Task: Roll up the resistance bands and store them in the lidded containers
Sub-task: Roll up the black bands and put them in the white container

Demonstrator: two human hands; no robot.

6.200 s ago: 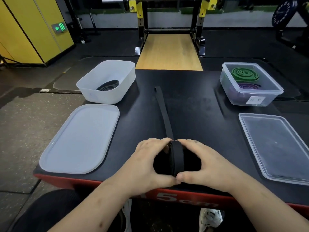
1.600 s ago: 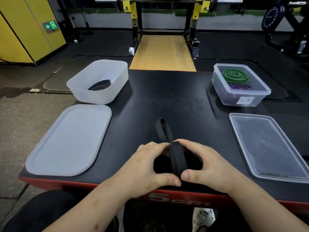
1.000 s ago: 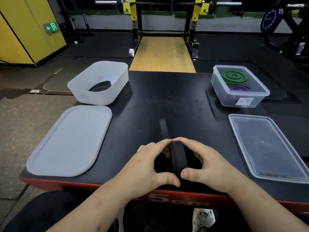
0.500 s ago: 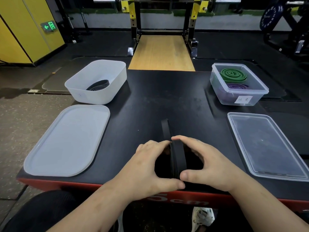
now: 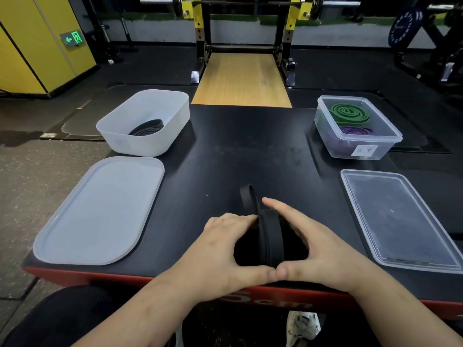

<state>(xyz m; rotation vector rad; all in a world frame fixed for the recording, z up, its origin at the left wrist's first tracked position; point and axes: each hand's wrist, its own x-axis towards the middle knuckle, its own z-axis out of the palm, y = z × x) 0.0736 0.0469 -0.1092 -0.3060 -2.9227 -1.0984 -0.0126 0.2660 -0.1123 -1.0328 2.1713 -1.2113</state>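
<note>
Black band roll (image 5: 271, 236) is gripped between curled left hand (image 5: 225, 249) and right hand (image 5: 323, 249), short tail (image 5: 246, 199) beyond it unrolled; three bands (image 5: 349, 113) are binned, frosted lid (image 5: 100, 211) and clear lid (image 5: 400, 221) off.

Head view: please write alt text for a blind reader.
The left hand and right hand grip a nearly rolled black resistance band on a black table, a short tail unrolled. Behind, a white tub holds a black coil, a clear container holds a green coil and a purple coil; the white lid and clear lid lie nearby.
</note>
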